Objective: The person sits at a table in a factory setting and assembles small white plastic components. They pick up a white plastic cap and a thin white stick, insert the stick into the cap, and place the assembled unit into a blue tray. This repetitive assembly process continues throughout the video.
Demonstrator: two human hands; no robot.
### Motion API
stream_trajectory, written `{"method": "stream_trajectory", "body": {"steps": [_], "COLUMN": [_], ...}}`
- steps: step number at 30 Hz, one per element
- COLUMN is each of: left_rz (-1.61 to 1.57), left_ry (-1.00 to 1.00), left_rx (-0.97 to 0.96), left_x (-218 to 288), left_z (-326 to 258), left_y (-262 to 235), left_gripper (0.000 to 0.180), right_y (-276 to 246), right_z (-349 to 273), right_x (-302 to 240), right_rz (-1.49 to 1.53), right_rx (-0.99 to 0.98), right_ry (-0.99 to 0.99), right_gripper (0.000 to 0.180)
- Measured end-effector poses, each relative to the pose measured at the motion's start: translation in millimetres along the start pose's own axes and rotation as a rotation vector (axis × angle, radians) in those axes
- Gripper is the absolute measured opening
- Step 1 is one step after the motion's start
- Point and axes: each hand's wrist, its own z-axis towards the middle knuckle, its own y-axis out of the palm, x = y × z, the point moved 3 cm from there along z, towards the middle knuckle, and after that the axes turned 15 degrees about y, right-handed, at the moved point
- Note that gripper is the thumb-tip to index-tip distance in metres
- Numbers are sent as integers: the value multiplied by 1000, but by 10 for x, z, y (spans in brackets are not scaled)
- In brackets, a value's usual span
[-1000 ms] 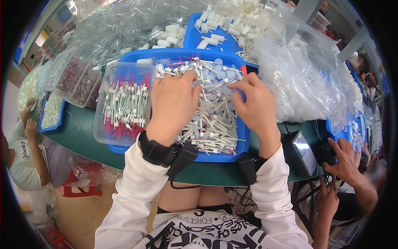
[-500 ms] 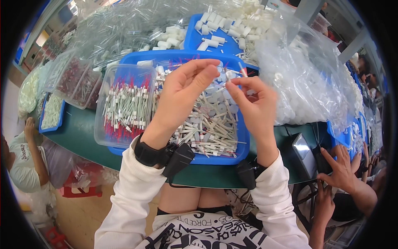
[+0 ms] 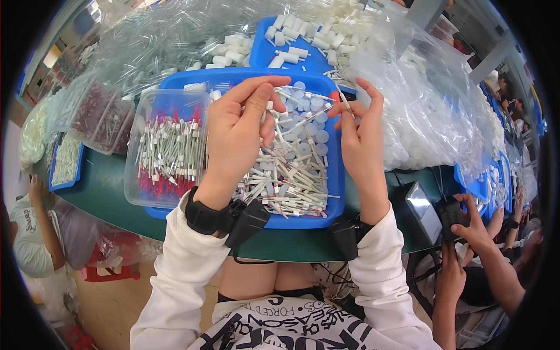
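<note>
My left hand point(image 3: 236, 128) is above the middle of a blue tray point(image 3: 169, 214), fingers curled and thumb pressed to the index finger. A small white bit shows at its fingertips, but I cannot make out what it holds. My right hand point(image 3: 363, 131) is over the tray's right side, index finger raised, with a thin white stick point(image 3: 344, 101) held between the other fingers. Below lie many thin white sticks point(image 3: 291, 189), some with red wires, and round translucent discs point(image 3: 303, 149). A clear plastic box point(image 3: 133, 189) of white-and-red wired sticks sits in the tray's left part.
A second blue tray point(image 3: 261, 49) with white cylinders point(image 3: 291, 52) stands behind. Clear plastic bags point(image 3: 408, 116) bulge at the right and back. A silver-and-black device point(image 3: 423, 213) rests on the green table point(image 3: 105, 192) at right, near another person's hands point(image 3: 469, 227).
My hands have moved apart, the left lower and to the left. My right index finger has lifted away from the thumb. The stick stays in my right hand.
</note>
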Motion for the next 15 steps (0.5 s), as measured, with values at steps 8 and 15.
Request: {"method": "stream_trajectory", "body": {"steps": [8, 15], "left_rz": [135, 231], "left_ry": [44, 73], "left_rx": [-37, -75], "left_x": [-77, -89], "left_z": [-19, -26], "left_y": [-15, 46], "left_gripper": [18, 20], "right_y": [55, 66], "right_z": [-41, -64], "right_x": [35, 74], "right_rz": [-706, -830], "right_rx": [-58, 20], "right_ry": [-142, -191], "right_gripper": [24, 28]}}
